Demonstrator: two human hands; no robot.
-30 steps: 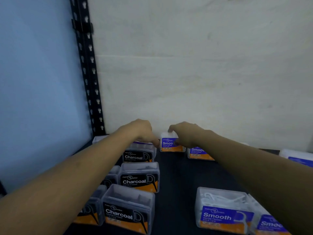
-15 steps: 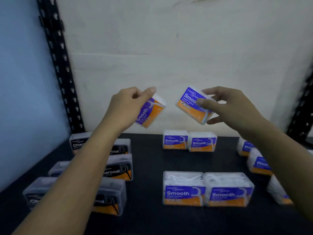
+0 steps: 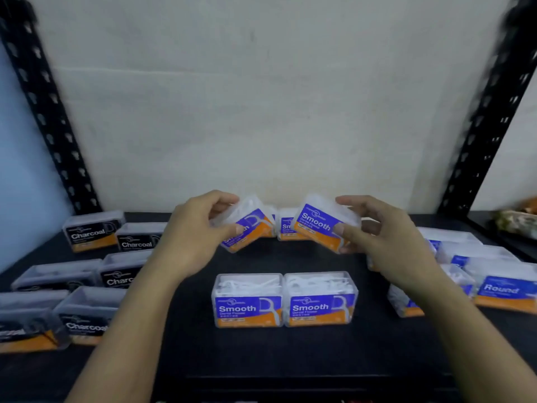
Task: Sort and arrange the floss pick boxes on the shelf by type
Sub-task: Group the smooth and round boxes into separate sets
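**A:** What has changed in the last half second?

**B:** The person has brought both hands down. The left hand (image 3: pixel 200 237) pinches a small clear plastic floss pick box with a purple-and-orange "Smooth" label (image 3: pixel 247 225), thumb in front and fingers over the top. The right hand (image 3: pixel 386 237) grips a second Smooth box (image 3: pixel 322 225) the same way. A moment ago both boxes were up in front of the pale wall. Now they hang low over the black shelf (image 3: pixel 276 353), tilted toward each other.

**A:** And for the sorting?

**B:** They will probably be set down as a middle row. That row would sit between the back Smooth box (image 3: pixel 286 225) (anything beside it is hidden by the held ones) and the front pair of Smooth boxes (image 3: pixel 248 301), which stand side by side, touching. The centre column would then stay all Smooth, with the black-labelled Charcoal boxes (image 3: pixel 90 231) at the left and the blue-labelled Round boxes (image 3: pixel 505 289) at the right.

**A:** How do the held boxes look?

**B:** They are rectangular and see-through, with white picks inside and labels facing the camera. Neither appears to touch the shelf yet.
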